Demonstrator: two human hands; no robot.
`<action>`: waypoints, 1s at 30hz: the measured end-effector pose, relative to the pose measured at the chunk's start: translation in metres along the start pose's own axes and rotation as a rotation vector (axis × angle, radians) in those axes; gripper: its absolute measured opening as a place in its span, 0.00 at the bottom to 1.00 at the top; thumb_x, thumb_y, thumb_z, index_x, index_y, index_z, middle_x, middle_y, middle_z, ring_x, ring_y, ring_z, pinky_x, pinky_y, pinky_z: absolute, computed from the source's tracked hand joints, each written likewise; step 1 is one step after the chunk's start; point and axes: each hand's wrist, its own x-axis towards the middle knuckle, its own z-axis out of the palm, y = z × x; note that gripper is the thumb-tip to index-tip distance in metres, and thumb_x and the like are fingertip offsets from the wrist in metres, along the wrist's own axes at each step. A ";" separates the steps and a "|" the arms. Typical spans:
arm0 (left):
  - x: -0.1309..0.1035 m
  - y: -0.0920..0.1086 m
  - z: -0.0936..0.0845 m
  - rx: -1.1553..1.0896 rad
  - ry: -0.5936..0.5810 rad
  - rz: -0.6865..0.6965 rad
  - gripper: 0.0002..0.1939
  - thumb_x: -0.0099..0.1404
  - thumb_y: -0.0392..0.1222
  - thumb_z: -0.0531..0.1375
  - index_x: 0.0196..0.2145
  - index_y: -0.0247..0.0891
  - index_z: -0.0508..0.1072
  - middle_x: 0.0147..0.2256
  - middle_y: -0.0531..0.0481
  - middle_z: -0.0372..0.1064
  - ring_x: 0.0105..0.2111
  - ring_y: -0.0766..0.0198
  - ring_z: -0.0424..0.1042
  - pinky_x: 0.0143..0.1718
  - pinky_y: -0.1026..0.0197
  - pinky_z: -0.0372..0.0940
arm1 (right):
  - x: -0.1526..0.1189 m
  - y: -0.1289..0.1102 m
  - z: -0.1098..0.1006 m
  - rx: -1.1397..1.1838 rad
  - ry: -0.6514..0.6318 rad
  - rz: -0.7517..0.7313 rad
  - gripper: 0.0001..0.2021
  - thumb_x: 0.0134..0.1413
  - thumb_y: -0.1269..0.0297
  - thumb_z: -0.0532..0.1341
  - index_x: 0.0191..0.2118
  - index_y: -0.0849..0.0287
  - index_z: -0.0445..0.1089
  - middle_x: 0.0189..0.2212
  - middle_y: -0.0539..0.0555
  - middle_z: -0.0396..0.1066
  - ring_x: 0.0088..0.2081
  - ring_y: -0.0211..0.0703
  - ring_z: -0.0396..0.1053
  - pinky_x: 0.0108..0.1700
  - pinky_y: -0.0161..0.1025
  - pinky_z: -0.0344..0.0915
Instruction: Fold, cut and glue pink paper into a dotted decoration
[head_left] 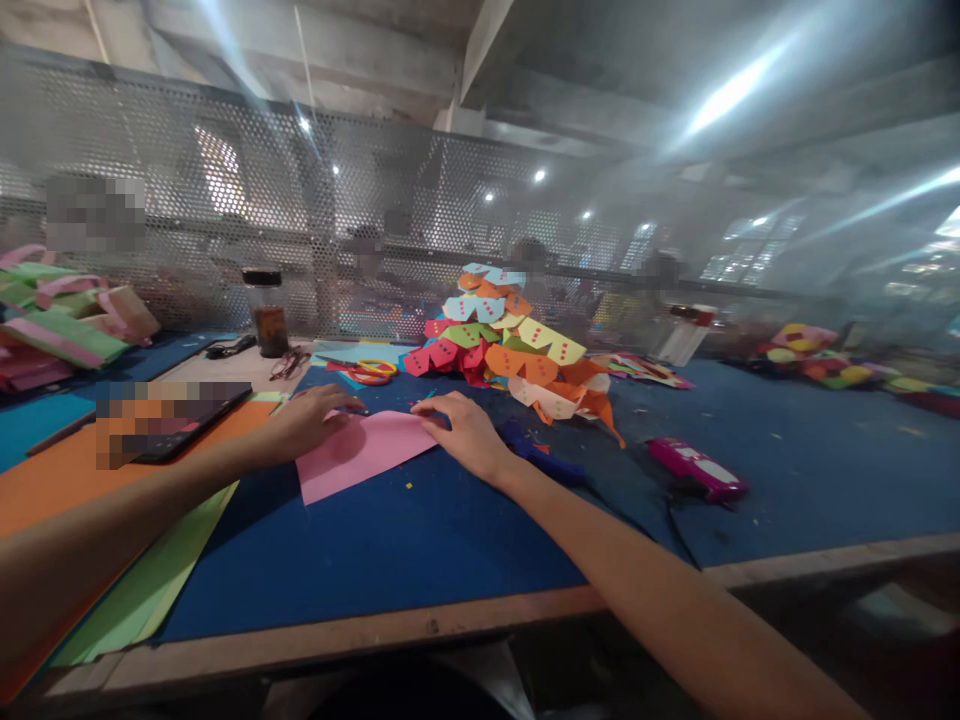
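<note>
A flat pink paper sheet (367, 455) lies on the blue-topped table (375, 570), between the two hands. The left hand (311, 415) rests its bent fingers at the sheet's upper left edge; whether they grip it, I cannot tell. The right hand (469, 435) has its thumb and forefinger apart at the upper right corner. Just beyond the right wrist lies a dark-blue plastic tool (544, 455). Farther off are yellow-handled scissors (371, 372) and a heap of multicoloured cut-paper pieces (476, 335), before a grey perforated metal screen (405, 240).
</note>
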 end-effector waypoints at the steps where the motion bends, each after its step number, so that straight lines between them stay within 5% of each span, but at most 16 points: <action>1: 0.000 0.000 -0.001 -0.005 -0.001 -0.001 0.15 0.70 0.39 0.55 0.50 0.44 0.77 0.50 0.43 0.75 0.50 0.53 0.73 0.51 0.49 0.68 | 0.000 -0.001 -0.001 0.008 0.019 -0.006 0.14 0.58 0.77 0.64 0.45 0.52 0.78 0.46 0.51 0.80 0.49 0.48 0.72 0.55 0.47 0.65; 12: 0.001 0.018 -0.012 -0.089 -0.042 -0.055 0.12 0.72 0.47 0.61 0.48 0.38 0.74 0.48 0.45 0.74 0.45 0.57 0.75 0.47 0.48 0.72 | -0.002 -0.006 -0.004 0.081 0.102 -0.058 0.13 0.59 0.77 0.63 0.44 0.52 0.77 0.43 0.52 0.79 0.48 0.48 0.72 0.55 0.47 0.66; 16: 0.000 0.036 -0.028 -0.160 0.030 -0.152 0.11 0.68 0.49 0.58 0.34 0.40 0.76 0.35 0.49 0.76 0.37 0.59 0.75 0.39 0.56 0.71 | -0.003 -0.010 -0.007 0.110 0.138 -0.073 0.11 0.61 0.74 0.62 0.45 0.53 0.75 0.45 0.53 0.77 0.50 0.48 0.70 0.57 0.48 0.64; 22: -0.004 0.064 -0.051 -0.242 0.150 -0.243 0.12 0.63 0.50 0.59 0.32 0.39 0.74 0.31 0.50 0.75 0.33 0.59 0.74 0.36 0.59 0.68 | -0.004 -0.019 -0.016 0.197 0.231 -0.069 0.11 0.68 0.61 0.57 0.51 0.56 0.71 0.47 0.57 0.72 0.51 0.49 0.69 0.56 0.46 0.65; 30: -0.006 0.070 -0.070 -0.412 0.196 -0.291 0.13 0.61 0.52 0.61 0.33 0.39 0.75 0.30 0.50 0.76 0.32 0.59 0.74 0.31 0.62 0.66 | -0.005 -0.025 -0.029 0.247 0.271 -0.035 0.21 0.71 0.53 0.52 0.30 0.56 0.73 0.38 0.55 0.67 0.47 0.49 0.68 0.57 0.50 0.63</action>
